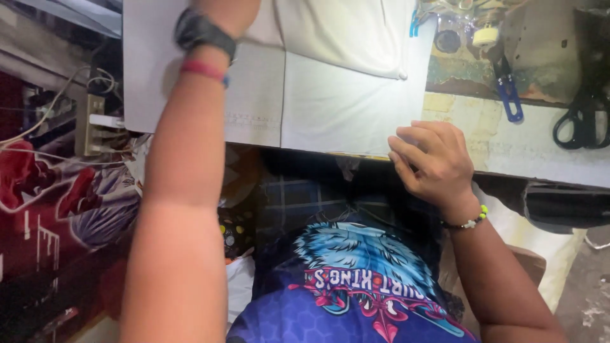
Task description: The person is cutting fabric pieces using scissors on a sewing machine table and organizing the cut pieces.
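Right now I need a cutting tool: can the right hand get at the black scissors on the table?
Probably yes: the right hand rests at the table edge, and bare table lies between it and the black scissors.

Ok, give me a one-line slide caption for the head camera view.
Right hand curled at the table edge beside white fabric, left arm reaching across it, scissors nearby.

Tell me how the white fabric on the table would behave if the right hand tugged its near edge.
The white fabric is probably floppy: it lies flat in folded layers with a soft fold line. It looks thin and light, so the near edge by the right hand would likely lift or bunch rather than slide as one piece. The left hand is out of frame.
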